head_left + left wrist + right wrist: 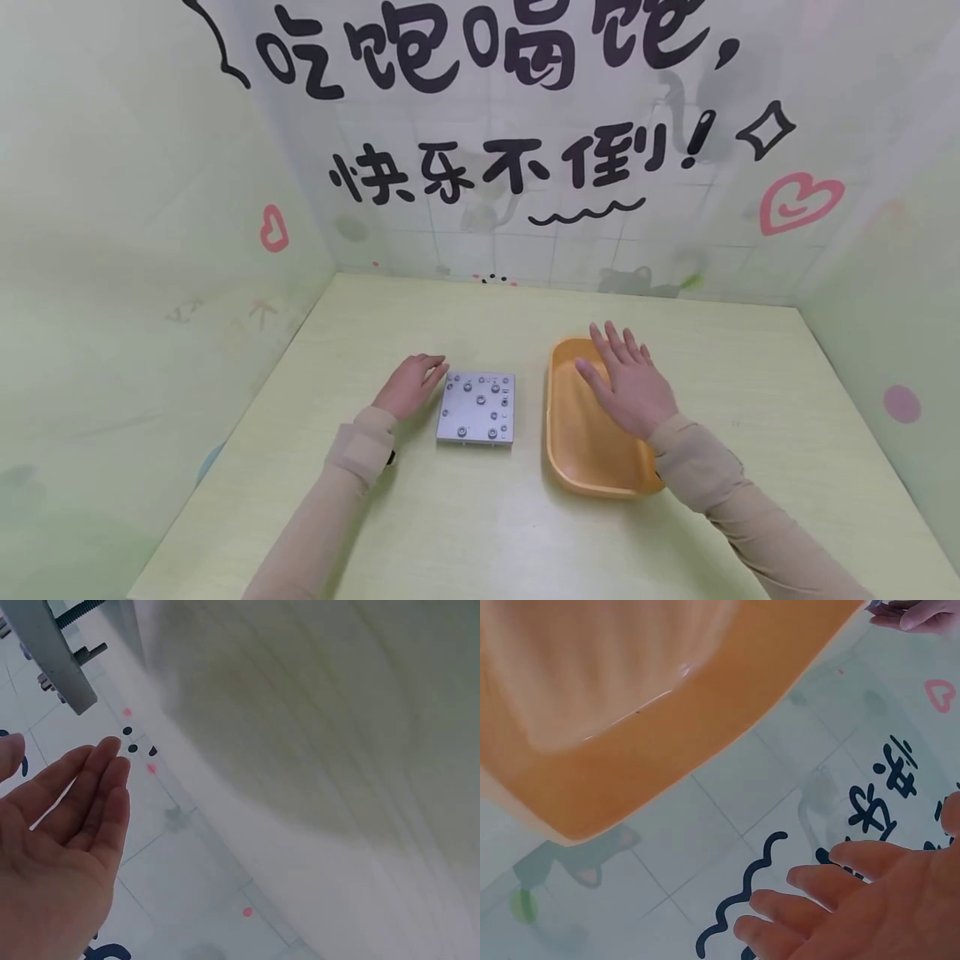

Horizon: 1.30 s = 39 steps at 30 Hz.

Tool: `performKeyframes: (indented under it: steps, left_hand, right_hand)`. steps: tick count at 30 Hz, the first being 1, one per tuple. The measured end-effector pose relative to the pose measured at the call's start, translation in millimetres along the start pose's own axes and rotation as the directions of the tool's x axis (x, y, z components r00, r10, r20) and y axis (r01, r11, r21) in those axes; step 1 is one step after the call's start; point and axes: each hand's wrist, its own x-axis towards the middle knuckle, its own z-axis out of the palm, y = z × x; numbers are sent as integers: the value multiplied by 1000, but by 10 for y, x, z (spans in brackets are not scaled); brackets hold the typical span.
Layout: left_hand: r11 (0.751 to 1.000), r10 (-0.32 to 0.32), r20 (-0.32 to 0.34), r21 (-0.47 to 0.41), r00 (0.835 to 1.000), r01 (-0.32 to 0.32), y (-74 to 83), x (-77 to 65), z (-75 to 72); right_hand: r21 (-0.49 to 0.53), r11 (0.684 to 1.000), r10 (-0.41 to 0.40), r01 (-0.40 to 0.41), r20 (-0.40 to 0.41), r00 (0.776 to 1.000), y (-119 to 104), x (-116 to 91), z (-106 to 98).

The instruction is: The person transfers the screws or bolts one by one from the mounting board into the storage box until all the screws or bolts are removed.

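A square silver metal plate [477, 412] with several bolts through it stands on the table, screw ends poking out underneath. Beside its left edge is my left hand [410, 385], holding nothing, its fingers loosely bent. In the left wrist view a corner of the metal plate [56, 645] shows just above the left hand [64, 832]. An orange plastic tray [581, 433] sits to the right of the plate. Over its right part hovers my right hand [633, 387], fingers extended and spread. The right wrist view has the tray [705, 742] above the right hand [855, 900], which holds nothing.
The pale table [480, 525] is bounded by a back wall [510, 250] with black lettering and by side walls [885, 350]. The tray's raised rim [551, 417] stands between the plate and the right hand. Both forearms wear beige sleeves [322, 500].
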Motion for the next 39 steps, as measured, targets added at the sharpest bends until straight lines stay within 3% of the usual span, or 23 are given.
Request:
performKeyframes:
  steps: [7, 15, 25, 33, 39]
  left_hand:
    - [997, 22, 76, -82, 997, -16, -110, -69, 43]
    - [995, 2, 118, -103, 993, 10, -153, -134, 80]
    - [996, 76, 130, -54, 989, -70, -203, -167, 68]
    - [994, 109, 137, -39, 984, -105, -212, -150, 57]
    - [992, 125, 138, -24, 983, -123, -246, -141, 62]
  right_hand:
    - [-1, 999, -32, 32, 13, 999, -150, 62, 75]
    - [-22, 997, -71, 72, 26, 997, -324, 134, 129]
    - [-67, 994, -86, 92, 89, 992, -550, 261, 252]
    - [-134, 973, -178, 188, 85, 980, -786, 398, 329]
    - [-114, 965, -227, 235, 74, 971, -943, 542, 368]
